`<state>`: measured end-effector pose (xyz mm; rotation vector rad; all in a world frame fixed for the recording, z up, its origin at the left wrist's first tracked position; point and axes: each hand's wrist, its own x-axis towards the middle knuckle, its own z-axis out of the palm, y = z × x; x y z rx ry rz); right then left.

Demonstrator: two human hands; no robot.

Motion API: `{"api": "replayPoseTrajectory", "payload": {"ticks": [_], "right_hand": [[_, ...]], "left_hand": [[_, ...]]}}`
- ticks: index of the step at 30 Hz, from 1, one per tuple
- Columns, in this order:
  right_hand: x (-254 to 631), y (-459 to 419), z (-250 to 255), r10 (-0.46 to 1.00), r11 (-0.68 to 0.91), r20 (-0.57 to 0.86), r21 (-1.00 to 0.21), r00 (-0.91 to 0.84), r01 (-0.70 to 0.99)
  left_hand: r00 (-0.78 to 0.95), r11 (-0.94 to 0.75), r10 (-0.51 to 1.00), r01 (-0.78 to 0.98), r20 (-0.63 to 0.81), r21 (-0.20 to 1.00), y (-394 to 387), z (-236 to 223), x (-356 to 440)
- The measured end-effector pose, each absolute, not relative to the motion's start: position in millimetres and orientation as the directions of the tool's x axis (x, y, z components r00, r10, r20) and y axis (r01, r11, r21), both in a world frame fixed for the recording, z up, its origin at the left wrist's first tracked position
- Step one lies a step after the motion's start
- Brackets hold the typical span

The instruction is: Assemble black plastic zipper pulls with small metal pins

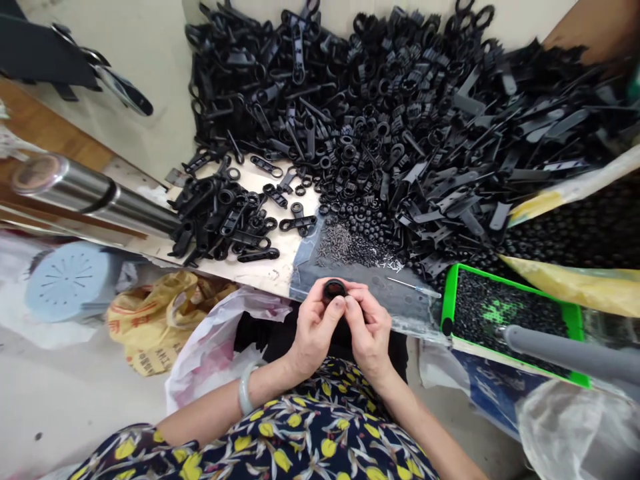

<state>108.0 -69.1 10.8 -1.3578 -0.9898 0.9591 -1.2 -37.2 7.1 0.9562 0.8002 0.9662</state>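
A black plastic ring (334,288) is pinched between both hands, close to the table's front edge. My left hand (316,327) wraps its fingers round the ring's left side, thumb on the near rim. From the right, my right hand (367,327) presses thumb and fingers on the same ring; its lower part is hidden by the thumbs. Just beyond lie small dark round parts (367,220), a heap of tiny grey pieces (336,243) and a few silvery pins (395,265). A thin metal screwdriver-like tool (407,285) rests to the right of my hands.
A large pile of black plastic parts (350,100) covers the back. More black pieces (230,217) lie at the left, beside a steel thermos (95,190). At the right stands a green tray (450,293) of small black bits, with a grey tube (550,347) across it.
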Motion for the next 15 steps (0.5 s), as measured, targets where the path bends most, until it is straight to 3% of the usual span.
{"api": "replayPoseTrajectory", "payload": {"ticks": [5, 8, 11, 15], "right_hand": [[105, -44, -3, 0.938, -0.076, -0.111, -0.990, 0.328, -0.117], [112, -36, -12, 0.956, -0.129, -0.158, -0.983, 0.246, -0.133], [124, -37, -12, 0.986, -0.140, -0.145, -0.988, 0.084, -0.065], [141, -38, -3, 0.982, -0.142, -0.154, -0.984, -0.113, 0.108]], "left_hand": [[0.309, 0.273, 0.932, -0.248, -0.192, 0.929, -6, 2, 2], [0.423, 0.361, 0.874, -0.236, -0.239, 0.902, 16, 3, -4], [0.571, 0.422, 0.780, -0.178, -0.256, 0.889, 28, 5, -15], [0.641, 0.359, 0.738, -0.105, -0.213, 0.927, 26, 8, -28]]}}
